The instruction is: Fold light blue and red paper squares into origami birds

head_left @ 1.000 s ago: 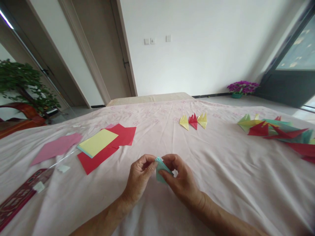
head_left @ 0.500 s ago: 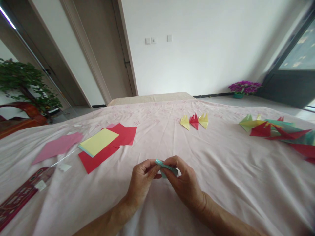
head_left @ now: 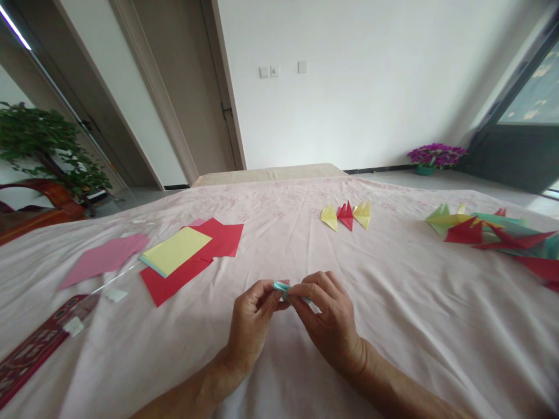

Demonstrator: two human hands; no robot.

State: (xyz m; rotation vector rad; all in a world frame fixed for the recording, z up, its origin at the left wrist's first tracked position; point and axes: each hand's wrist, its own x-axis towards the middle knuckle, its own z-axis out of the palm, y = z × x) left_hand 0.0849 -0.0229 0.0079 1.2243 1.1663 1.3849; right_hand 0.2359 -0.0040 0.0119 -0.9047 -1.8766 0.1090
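purple flowers (head_left: pixel 437 155) near wall (head_left: pixel 349 105) | leafy plant (head_left: pixel 39 129) at left | brown door (head_left: pixel 183 81)

Fingers (head_left: pixel 317 289) hide most of the teal paper (head_left: pixel 280 286); the frame crops a maroon packet (head_left: pixel 37 346) left of it, red folded paper (head_left: pixel 536 268) right.

The single head-worn camera looks forward and down over the left hand (head_left: pixel 250 319) and right hand (head_left: pixel 331 317), near at lower centre, then across the pink cloth (head_left: pixel 406 297) to the white wall (head_left: pixel 349 110) beyond.
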